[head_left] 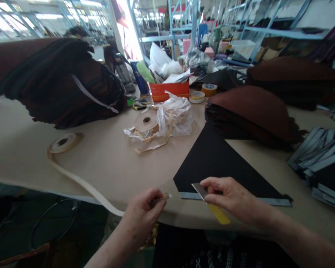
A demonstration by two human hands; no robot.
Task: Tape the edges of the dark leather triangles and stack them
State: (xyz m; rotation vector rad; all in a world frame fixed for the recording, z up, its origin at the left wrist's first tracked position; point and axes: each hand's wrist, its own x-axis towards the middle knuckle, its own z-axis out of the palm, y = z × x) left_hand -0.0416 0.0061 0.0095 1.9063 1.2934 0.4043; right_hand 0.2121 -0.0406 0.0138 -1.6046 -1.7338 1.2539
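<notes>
Since the pale tape (91, 189) trails from its roll (61, 143), well left of the black panel (217, 160), the left hand (145, 208) pinches its tip, presumably for control — right hand (230, 195): fingers closed round a yellow-handled blade (218, 213), angled over the panel's grey strip (276, 202).

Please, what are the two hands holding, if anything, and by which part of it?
The left hand pinches the pale tape near its loose end. The right hand grips the yellow-and-metal tool around its middle, between thumb and fingers.
</notes>
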